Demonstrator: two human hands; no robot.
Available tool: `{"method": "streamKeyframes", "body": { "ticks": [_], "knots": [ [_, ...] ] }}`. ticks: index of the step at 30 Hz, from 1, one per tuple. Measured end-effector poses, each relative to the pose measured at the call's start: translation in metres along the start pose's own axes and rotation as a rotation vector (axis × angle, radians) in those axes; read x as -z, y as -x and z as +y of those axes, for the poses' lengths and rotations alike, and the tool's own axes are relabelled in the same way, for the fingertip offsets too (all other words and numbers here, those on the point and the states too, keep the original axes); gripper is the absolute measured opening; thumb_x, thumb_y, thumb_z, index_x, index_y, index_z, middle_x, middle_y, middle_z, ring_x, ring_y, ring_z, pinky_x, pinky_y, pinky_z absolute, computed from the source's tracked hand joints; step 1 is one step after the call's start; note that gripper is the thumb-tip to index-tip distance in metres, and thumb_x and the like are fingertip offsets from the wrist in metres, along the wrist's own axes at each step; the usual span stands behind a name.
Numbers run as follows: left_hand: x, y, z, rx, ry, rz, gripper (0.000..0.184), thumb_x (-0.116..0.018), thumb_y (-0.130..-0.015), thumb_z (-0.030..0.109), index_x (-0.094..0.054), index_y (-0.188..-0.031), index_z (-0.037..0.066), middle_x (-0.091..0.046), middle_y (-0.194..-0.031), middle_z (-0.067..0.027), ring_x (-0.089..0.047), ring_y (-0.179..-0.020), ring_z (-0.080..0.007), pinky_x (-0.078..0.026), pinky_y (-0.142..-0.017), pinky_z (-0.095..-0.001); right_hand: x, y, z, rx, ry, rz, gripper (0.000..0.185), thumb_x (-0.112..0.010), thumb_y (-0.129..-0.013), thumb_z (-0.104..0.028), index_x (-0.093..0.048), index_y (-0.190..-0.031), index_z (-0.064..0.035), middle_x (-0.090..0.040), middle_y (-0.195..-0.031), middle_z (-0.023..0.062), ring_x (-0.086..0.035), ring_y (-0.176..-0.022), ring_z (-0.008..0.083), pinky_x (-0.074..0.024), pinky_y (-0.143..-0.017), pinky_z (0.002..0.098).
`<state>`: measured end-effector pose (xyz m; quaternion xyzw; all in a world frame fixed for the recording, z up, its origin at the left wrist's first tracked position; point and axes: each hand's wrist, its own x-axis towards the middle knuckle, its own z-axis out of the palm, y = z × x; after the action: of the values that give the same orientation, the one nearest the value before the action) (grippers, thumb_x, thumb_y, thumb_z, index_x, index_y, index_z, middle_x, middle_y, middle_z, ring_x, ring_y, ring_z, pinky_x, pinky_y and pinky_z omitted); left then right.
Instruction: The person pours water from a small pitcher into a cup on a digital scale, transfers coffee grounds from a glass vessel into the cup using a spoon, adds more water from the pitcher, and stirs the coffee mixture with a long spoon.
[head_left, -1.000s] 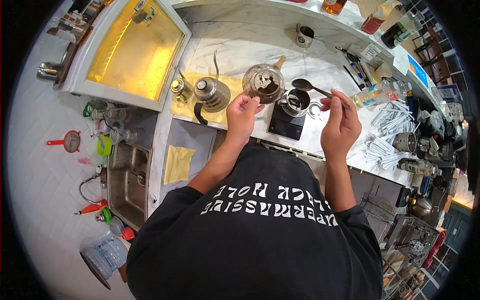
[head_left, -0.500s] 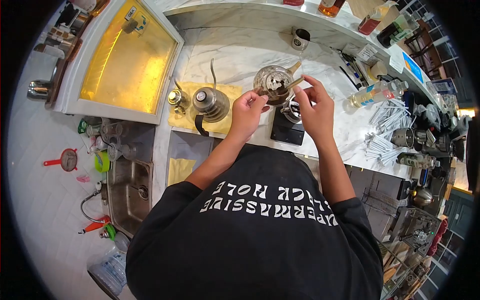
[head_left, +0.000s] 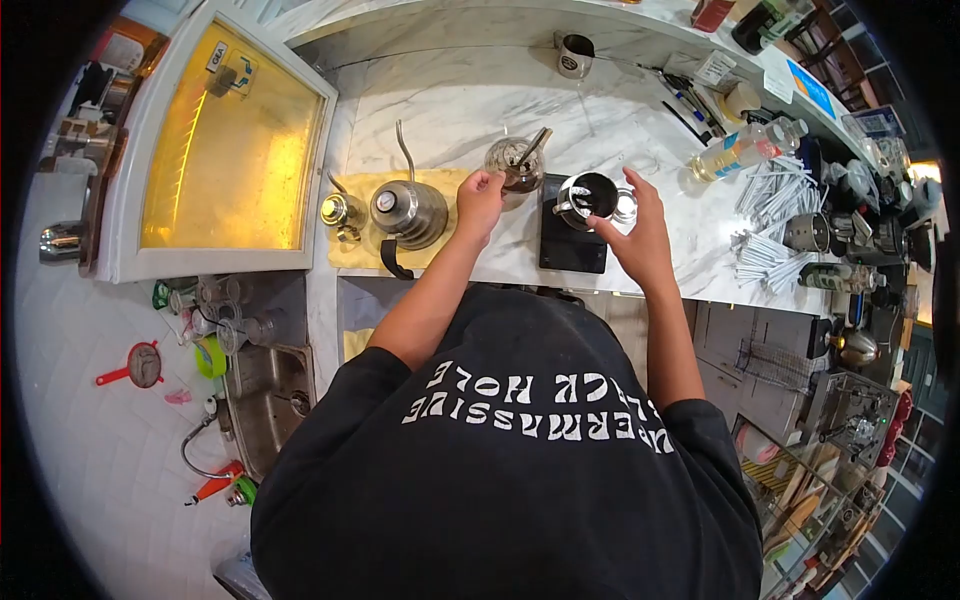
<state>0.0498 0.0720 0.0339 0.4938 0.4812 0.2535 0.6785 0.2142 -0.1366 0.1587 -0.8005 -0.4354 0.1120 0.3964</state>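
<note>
Marble desk (head_left: 450,95) is bearing shiny metal cup (head_left: 588,194); left of it, clear glass vessel (head_left: 526,181) is showing dark contents, spoon (head_left: 538,143) inside. Left fingers (head_left: 484,184) are pinching the vessel's edge; right fingers (head_left: 646,200) are gaping beside cup, contact unclear.

Yellow light fills the glass panel (head_left: 235,165); edges bow strongly.

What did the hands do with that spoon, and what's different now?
The right hand moved left with the spoon, let go of it in the glass pot, then came back right, and now it's open around the metal cup. The left hand still has its fingers pinched at the pot's edge. The cup stayed on the black scale, and the kettle stayed put.
</note>
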Motion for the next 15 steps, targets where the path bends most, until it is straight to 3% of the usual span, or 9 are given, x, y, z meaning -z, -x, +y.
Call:
{"method": "streamKeyframes", "body": {
  "ticks": [8, 12, 15],
  "knots": [
    [-0.003, -0.021, -0.027, -0.046, 0.008, -0.010, 0.023, -0.066, -0.102, 0.026, -0.063, -0.088, 0.007, -0.064, -0.081, -0.0030, -0.062, -0.073, -0.0130, -0.049, -0.061, -0.0278, -0.022, -0.002, 0.009, -0.016, -0.052, -0.048, 0.102, -0.093, -0.073, -0.020, -0.038, -0.158, -0.0078, -0.055, -0.149, 0.0180, -0.053, -0.137, 0.0322, -0.0409, -0.116, 0.0420],
    [0.001, -0.027, -0.033, -0.067, -0.094, 0.033, 0.026, -0.067, -0.100, 0.027, -0.063, -0.085, 0.006, -0.062, -0.078, -0.0023, -0.056, -0.070, -0.0119, -0.046, -0.063, -0.0294, -0.025, -0.008, 0.006, -0.049, -0.108, -0.059, 0.100, -0.092, -0.073, -0.016, -0.039, -0.158, -0.0103, -0.061, -0.141, 0.0176, -0.058, -0.131, 0.0308, -0.0438, -0.113, 0.0412],
    [0.002, -0.023, -0.029, -0.078, -0.095, 0.068, 0.030, -0.068, -0.098, 0.027, -0.062, -0.082, 0.003, -0.059, -0.074, -0.0029, -0.051, -0.069, -0.0130, -0.043, -0.065, -0.0325, -0.024, -0.009, 0.004, -0.022, -0.160, -0.024, 0.097, -0.090, -0.073, -0.017, -0.041, -0.156, -0.0077, -0.064, -0.134, 0.0184, -0.062, -0.125, 0.0347, -0.0479, -0.107, 0.0414]
  ]
}}
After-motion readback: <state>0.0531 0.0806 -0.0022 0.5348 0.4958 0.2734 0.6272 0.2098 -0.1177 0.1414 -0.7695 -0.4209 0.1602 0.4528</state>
